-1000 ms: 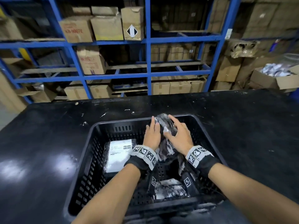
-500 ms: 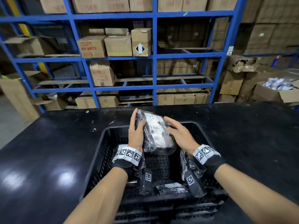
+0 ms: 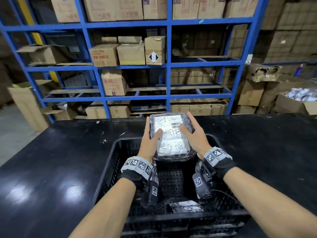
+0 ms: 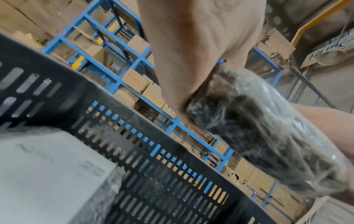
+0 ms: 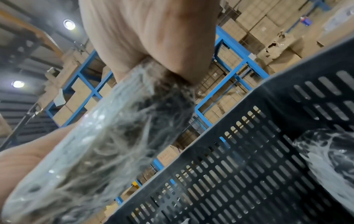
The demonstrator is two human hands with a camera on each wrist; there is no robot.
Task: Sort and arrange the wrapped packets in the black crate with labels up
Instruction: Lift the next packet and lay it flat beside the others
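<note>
We hold a packet [image 3: 170, 137] label-up above the crate's [image 3: 109, 170] far end, left hand [image 3: 151, 142] and right hand [image 3: 194, 137] gripping its sides with spread fingers, thumbs on the label; slick wrap could slip and let it flip.
</note>
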